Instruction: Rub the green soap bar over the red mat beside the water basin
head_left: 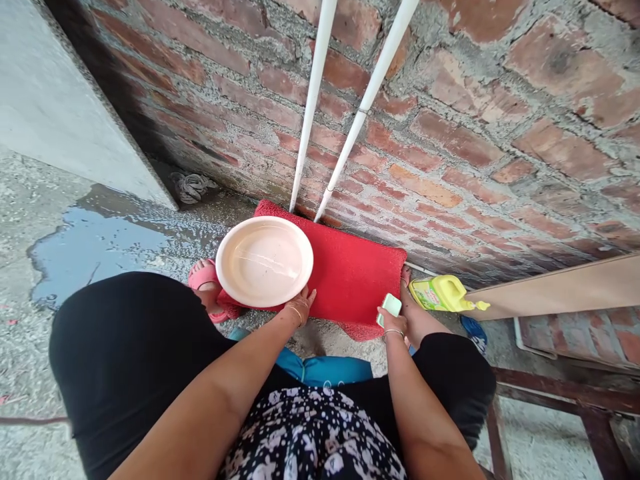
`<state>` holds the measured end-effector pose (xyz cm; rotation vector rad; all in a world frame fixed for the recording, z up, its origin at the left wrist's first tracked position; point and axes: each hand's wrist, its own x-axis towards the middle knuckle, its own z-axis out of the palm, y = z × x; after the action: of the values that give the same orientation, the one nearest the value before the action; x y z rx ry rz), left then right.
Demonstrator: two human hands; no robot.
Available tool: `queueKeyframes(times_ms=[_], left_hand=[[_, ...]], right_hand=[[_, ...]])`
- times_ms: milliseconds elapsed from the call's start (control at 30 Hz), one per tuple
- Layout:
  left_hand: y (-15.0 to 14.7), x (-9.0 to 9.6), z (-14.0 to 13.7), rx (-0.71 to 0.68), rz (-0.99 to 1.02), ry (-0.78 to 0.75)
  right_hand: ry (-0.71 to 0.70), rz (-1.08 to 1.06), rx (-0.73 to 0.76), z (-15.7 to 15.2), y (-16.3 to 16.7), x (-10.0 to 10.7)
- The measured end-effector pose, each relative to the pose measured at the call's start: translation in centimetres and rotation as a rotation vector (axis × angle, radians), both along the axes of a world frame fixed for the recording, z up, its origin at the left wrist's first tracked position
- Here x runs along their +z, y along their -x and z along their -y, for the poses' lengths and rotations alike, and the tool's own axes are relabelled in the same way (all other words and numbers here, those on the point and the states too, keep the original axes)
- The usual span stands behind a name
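My left hand (301, 307) rests at the near edge of a red mat (353, 267), close against the rim of a pale pink basin (265, 260). Its fingers are stretched out and hold nothing. At the mat's near right corner, my right hand (395, 321) is closed around a pale green block (389, 309); whether it is a soap bar or a brush I cannot make out. The basin sits on the left part of the mat, with what looks like shallow water inside.
A yellow detergent bottle (440, 293) lies or leans right of my leg. Two white pipes (345, 150) run up the brick wall (430, 140). Water (100, 243) pools on the concrete at left, near a grey slab (75, 113) and a crumpled rag (191, 187).
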<state>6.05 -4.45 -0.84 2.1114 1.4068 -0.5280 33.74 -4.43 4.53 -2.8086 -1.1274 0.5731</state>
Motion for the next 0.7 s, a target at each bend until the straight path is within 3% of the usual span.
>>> queueKeyframes(times_ms=[100, 200, 267, 367, 467, 567, 633, 700], left_hand=[[0.2, -0.2, 0.3, -0.006, 0.006, -0.015], [0.9, -0.4, 0.9, -0.018, -0.002, -0.058], [1.5, -0.3, 1.3, -0.036, -0.014, -0.08], [1.9, 0.2, 1.8, -0.05, -0.01, -0.118], [1.4, 1.1, 2.2, -0.018, 0.038, -0.115], [0.9, 1.7, 2.4, 0.036, 0.026, 0.002], [1.0, 1.7, 2.6, 0.052, -0.014, 0.099], [1.6, 1.3, 2.8, 0.058, -0.051, 0.183]], right_hand=[[0.047, -0.131, 0.064, -0.2, 4.6, -1.0], [0.104, -0.198, 0.252, 0.0, 10.2, -2.3], [0.162, -0.187, 0.38, 0.2, 12.2, -2.8], [0.218, -0.093, 0.43, 0.3, 10.9, -2.7], [0.245, 0.0, 0.277, -0.1, 6.6, -1.6], [0.26, -0.005, 0.154, -0.5, 4.1, -0.2], [0.238, -0.047, 0.184, -0.5, 5.3, 0.2], [0.217, -0.089, 0.281, -0.3, 8.7, -0.1]])
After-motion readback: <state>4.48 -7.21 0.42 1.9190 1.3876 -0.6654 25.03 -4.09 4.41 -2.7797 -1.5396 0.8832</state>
